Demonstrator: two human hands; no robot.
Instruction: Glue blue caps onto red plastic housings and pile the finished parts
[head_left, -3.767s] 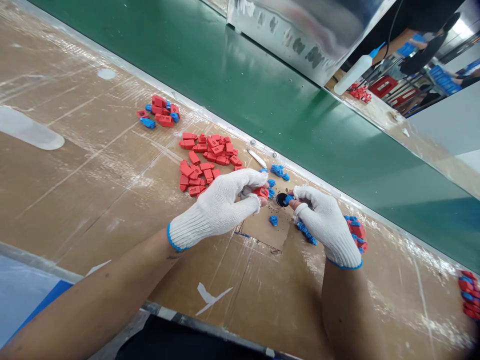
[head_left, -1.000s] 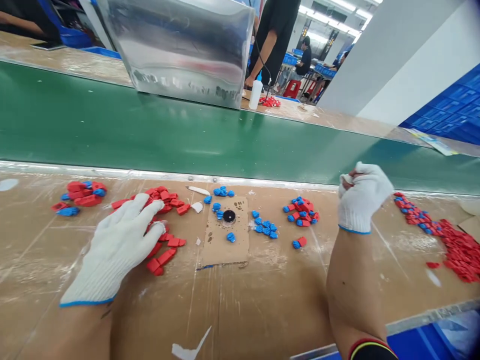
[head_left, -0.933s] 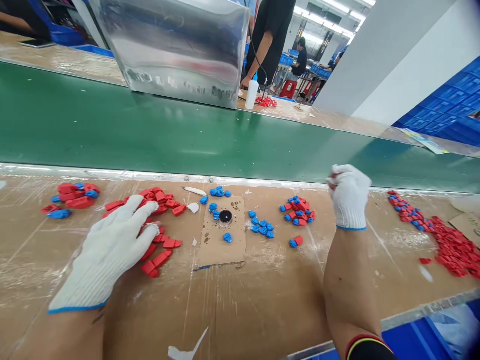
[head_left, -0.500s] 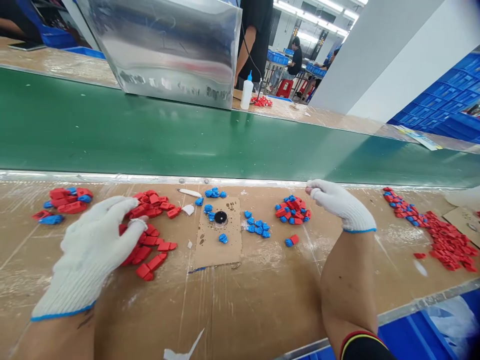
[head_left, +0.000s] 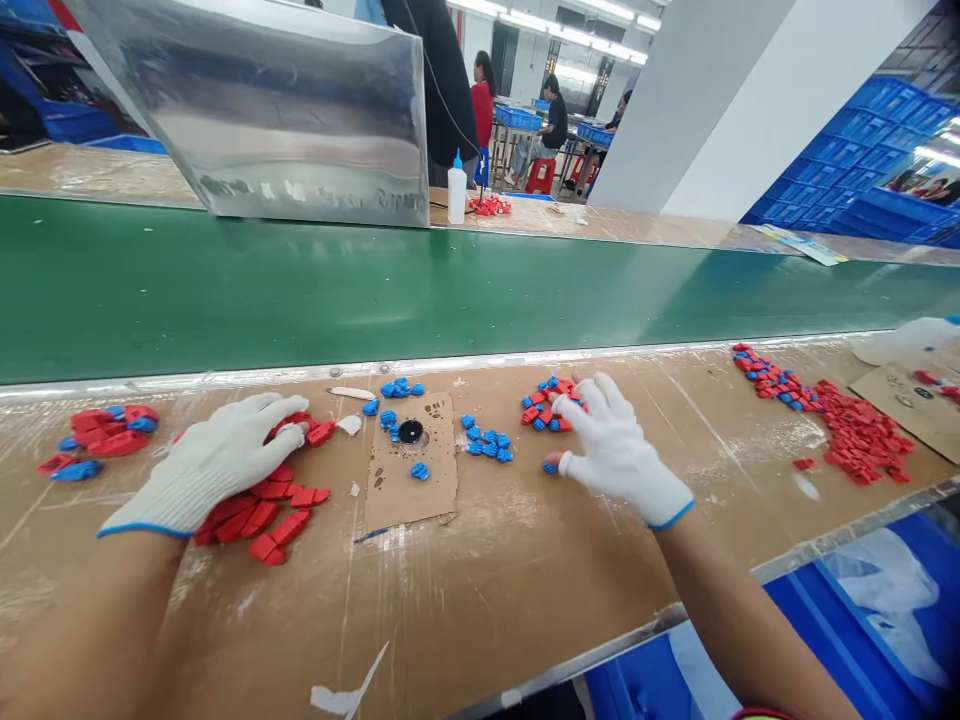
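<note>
Both my hands wear white knit gloves. My left hand (head_left: 214,460) lies over a heap of red plastic shells (head_left: 274,500), fingers curled onto the pieces near its top. My right hand (head_left: 611,445) rests flat with fingers spread beside a small cluster of joined red-and-blue pieces (head_left: 541,408); a blue piece (head_left: 550,467) lies under its thumb. Between the hands a cardboard pad (head_left: 409,470) carries a black round fixture (head_left: 410,432). Loose blue inserts (head_left: 484,443) lie just right of the pad.
A green conveyor belt (head_left: 450,290) runs along the far edge of the bench. More red-and-blue pieces lie at far left (head_left: 97,435) and in a long pile at right (head_left: 847,430). A metal box (head_left: 262,110) and a white squeeze bottle (head_left: 457,190) stand beyond the belt. Other people sit far behind.
My right hand, raised as a fist a second ago, has come down leftward and opened flat beside the red-and-blue cluster. My left hand has drawn in onto the red heap.
</note>
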